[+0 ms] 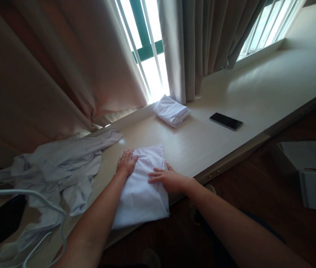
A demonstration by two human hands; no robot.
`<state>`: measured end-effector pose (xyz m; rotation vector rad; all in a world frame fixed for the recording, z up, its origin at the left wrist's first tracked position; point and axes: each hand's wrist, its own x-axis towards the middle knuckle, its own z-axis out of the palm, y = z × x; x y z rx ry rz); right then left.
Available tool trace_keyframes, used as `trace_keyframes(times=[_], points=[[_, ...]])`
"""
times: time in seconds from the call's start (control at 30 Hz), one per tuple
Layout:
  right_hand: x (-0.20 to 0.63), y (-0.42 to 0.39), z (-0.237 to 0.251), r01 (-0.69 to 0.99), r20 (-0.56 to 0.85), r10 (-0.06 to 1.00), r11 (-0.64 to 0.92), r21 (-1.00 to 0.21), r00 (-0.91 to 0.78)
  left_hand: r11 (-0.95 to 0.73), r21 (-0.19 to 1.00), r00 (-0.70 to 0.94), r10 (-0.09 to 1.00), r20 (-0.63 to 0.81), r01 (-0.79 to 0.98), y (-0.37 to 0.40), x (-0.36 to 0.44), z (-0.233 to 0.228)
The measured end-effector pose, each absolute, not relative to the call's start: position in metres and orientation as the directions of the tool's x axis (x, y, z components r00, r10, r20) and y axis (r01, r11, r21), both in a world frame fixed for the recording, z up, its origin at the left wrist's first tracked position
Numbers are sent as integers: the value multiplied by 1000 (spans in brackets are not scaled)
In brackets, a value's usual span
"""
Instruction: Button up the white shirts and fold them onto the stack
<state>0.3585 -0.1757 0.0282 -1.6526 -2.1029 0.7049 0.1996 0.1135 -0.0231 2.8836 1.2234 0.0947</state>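
A partly folded white cloth garment (142, 193) lies on the pale wooden ledge (182, 152), its lower end reaching the front edge. On its upper left side rests my left hand (127, 162), fingers stretched out and pressing flat. My right hand (169, 178) lies on the right border of the cloth, fingers spread, with the thumb side toward the far end. Neither hand grips the fabric. Beyond the hands, near the window, sits a small folded white cloth bundle (171, 111). To the left is a crumpled heap of white garments (60, 167).
A black phone (226, 121) lies on the ledge to the right. Beige curtains (113, 74) hang along the window side. A white cable (43, 203) and a dark flat object (3, 223) are at lower left. An open white box (311, 175) stands at the right.
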Motion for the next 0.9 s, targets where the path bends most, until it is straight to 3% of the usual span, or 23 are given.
trace_keyframes(times=[0.23, 0.33, 0.4, 0.5, 0.63, 0.9], points=[[342, -193, 18, 807, -94, 948, 202, -555, -303, -642, -2, 640, 764, 85, 767, 87, 144, 1], [334, -196, 11, 825, -78, 946, 231, -516, -314, -754, -40, 750, 643, 158, 655, 55, 103, 15], [330, -198, 6, 832, -66, 946, 243, -499, -317, -816, -3, 806, 570, 159, 578, 31, 69, 20], [323, -200, -1, 849, -25, 959, 237, -472, -281, -851, 125, 855, 517, 26, 510, 1, 20, 20], [307, -202, -7, 891, 87, 979, 202, -407, -183, -793, 255, 833, 527, -169, 553, -18, -17, 25], [292, -218, -4, 897, 218, 960, 246, -366, -174, -892, 182, 892, 356, -281, 413, -41, -41, 66]])
